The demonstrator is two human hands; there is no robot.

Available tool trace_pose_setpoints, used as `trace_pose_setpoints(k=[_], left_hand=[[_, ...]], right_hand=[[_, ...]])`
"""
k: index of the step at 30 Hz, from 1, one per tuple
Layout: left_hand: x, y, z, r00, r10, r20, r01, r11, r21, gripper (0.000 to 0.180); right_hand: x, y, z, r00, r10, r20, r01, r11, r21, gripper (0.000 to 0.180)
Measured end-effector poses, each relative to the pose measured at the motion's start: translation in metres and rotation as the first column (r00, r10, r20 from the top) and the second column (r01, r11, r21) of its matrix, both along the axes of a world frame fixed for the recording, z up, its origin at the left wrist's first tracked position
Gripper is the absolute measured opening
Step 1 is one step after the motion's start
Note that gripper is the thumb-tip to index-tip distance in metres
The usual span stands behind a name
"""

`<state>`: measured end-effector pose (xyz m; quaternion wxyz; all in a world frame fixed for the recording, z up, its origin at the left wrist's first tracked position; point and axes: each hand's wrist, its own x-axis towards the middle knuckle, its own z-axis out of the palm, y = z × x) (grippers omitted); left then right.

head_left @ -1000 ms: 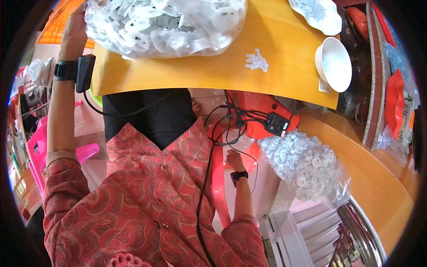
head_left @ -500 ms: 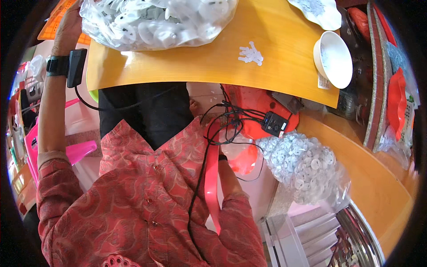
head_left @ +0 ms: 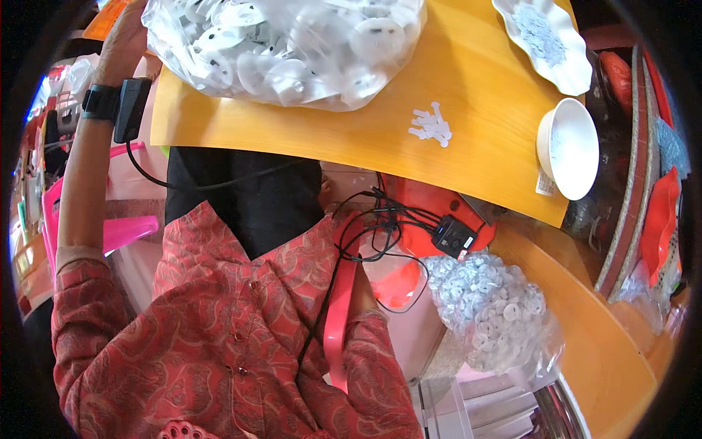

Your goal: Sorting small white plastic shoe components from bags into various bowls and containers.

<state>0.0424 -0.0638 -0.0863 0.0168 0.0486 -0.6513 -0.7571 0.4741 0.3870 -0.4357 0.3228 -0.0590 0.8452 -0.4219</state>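
A large clear plastic bag (head_left: pixel 307 69) full of white round, flat plastic pieces lies on the yellow table at the top. My left hand (head_left: pixel 126 45) is beside the bag's left side; its fingers are cut off or hidden, so their hold is not visible. On the table, right of the bag, lies a small heap of slim white plastic pieces (head_left: pixel 431 126). Low on the right side, my right forearm (head_left: pixel 363 296) shows only in part behind a pink band (head_left: pixel 338 322); the right hand itself is out of sight.
A white wavy dish (head_left: pixel 578 69) with bluish-white bits and a white bowl (head_left: pixel 574 150) stand at the table's right. Black cables and a small black box (head_left: pixel 453 235) hang by the red stool (head_left: pixel 409 197). Below is another bag of white pieces (head_left: pixel 504 314).
The whole view has shifted, so the table, bag and dishes sit lower and further right in the picture. Less of my right forearm shows. My left hand stays beside the bag.
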Motion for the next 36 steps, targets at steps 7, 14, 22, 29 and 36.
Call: trace_pose_setpoints(k=[7,14,22,29,36], left_hand=[[0.001,-0.001,0.001,0.998,0.031,0.061,-0.037,0.993,0.112,0.029],[-0.012,0.000,0.003,0.991,-0.024,0.133,-0.014,0.961,0.278,0.028],[-0.021,0.020,0.006,0.975,-0.028,0.220,-0.059,0.922,0.382,0.023],[-0.026,0.008,-0.005,0.985,-0.023,0.170,-0.034,0.944,0.329,0.022],[-0.036,0.009,-0.014,0.997,0.012,0.079,-0.039,0.934,0.354,0.031]], right_hand=[[0.006,-0.001,-0.003,0.997,0.038,0.073,-0.039,0.999,0.016,0.022],[0.022,0.002,0.011,0.988,0.043,0.147,-0.052,0.997,0.058,0.021],[0.040,0.011,0.034,0.980,0.028,0.195,-0.055,0.989,0.137,0.021],[0.039,0.022,0.045,0.982,0.046,0.181,-0.084,0.974,0.208,0.020],[0.038,0.036,0.060,0.985,0.053,0.163,-0.100,0.951,0.292,0.020]])
